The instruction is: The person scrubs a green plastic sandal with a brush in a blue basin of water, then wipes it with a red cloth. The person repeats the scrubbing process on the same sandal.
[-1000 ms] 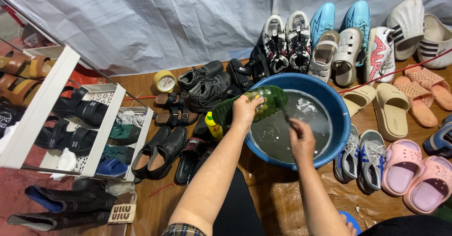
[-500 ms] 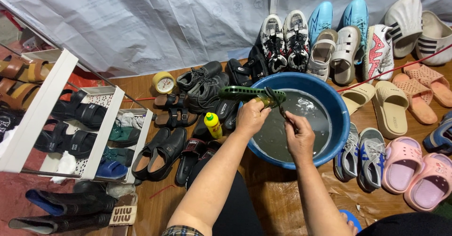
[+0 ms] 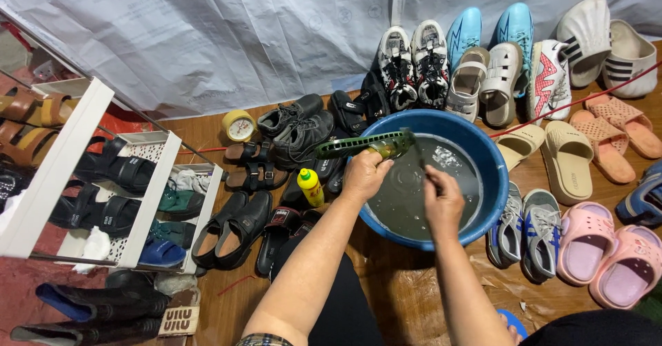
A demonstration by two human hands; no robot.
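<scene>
In the head view, a green slotted sandal (image 3: 365, 144) is gripped at its right end by the left hand (image 3: 364, 175), fingers wrapped closed around it. It is held level over the far left rim of the blue basin (image 3: 493, 163), so that drips fall into the grey water rather than on the wooden floor (image 3: 407, 284). The right hand (image 3: 443, 201) is closed around a thin dark handle, probably a brush, whose tip is raised toward the sandal; the bristles cannot be made out. Both forearms are extended from the near edge, meeting above the water.

Little open room is left around the basin. Black shoes (image 3: 293, 129) and a yellow bottle (image 3: 312, 186) lie close to its left side, grey sneakers (image 3: 527, 232) touch its right side, and beige slippers (image 3: 565, 156) lie just beyond. Pink clogs (image 3: 607, 253) are set at the near right. A white shoe rack (image 3: 65, 173) stands well apart at the left. Bare floor is seen only on the near side, between the arms and the basin.
</scene>
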